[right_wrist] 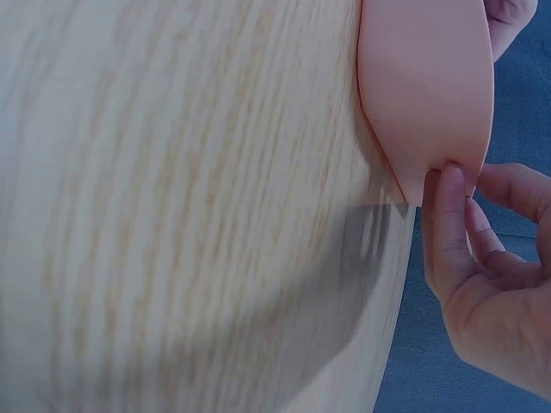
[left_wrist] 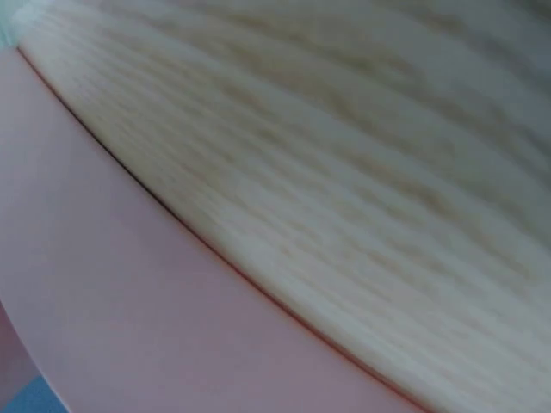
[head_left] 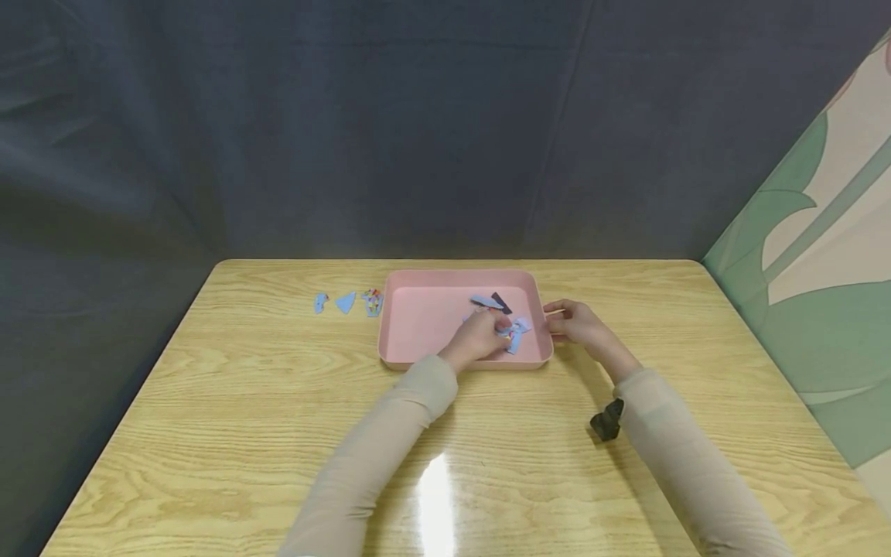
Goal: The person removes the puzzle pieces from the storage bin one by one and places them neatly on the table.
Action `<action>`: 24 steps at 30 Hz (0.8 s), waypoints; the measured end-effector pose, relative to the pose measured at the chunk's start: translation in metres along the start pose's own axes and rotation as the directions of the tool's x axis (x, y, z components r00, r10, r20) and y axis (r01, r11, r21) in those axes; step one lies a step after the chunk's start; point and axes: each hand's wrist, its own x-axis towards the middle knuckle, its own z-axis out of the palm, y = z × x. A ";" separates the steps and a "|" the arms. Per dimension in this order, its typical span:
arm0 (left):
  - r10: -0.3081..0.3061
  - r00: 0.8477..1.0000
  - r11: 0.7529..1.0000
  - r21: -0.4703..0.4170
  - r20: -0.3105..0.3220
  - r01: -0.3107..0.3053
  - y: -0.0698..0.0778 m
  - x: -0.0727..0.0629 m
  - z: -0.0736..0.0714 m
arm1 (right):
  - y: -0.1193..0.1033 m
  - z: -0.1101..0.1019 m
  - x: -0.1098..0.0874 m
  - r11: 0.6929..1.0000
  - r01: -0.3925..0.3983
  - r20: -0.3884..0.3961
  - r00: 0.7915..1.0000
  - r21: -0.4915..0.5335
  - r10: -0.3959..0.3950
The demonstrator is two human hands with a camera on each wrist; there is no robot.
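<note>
My left hand (head_left: 477, 334) reaches over the near wall into the pink tray (head_left: 428, 317). Its fingers bend down among several flat puzzle-like pieces, close to a light-blue piece with coloured patches (head_left: 516, 334); whether they pinch one, I cannot tell. Just beyond that hand lie a plain blue piece (head_left: 486, 301) and a dark strip (head_left: 502, 302). Outside the tray's right wall, my right hand (head_left: 578, 323) touches it with its fingertips. The right wrist view shows the right-hand fingers (right_wrist: 449, 215) against the outer wall. Only tray wall, wood and a bit of blue appear in the left wrist view.
Left of the tray, three pieces lie in a row on the wooden table (head_left: 244, 433): a small blue one (head_left: 320, 302), a blue triangle (head_left: 345, 302) and a multicoloured one (head_left: 373, 302). A dark curtain (head_left: 445, 131) hangs behind. A black device (head_left: 607, 420) sits by the right sleeve.
</note>
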 end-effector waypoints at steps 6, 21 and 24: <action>-0.009 1.000 0.990 0.142 0.016 0.007 0.003 0.002 0.005 | 0.000 0.000 -0.001 1.000 -0.008 -0.005 1.000 0.012 0.008; 0.009 0.999 0.982 0.188 0.040 -0.017 0.008 -0.002 0.003 | 0.001 -0.001 0.000 1.000 -0.024 -0.009 1.000 0.010 0.024; 0.020 0.999 0.986 0.167 0.035 -0.025 0.008 -0.002 0.002 | 0.001 -0.001 0.000 1.000 -0.018 -0.005 1.000 0.011 0.018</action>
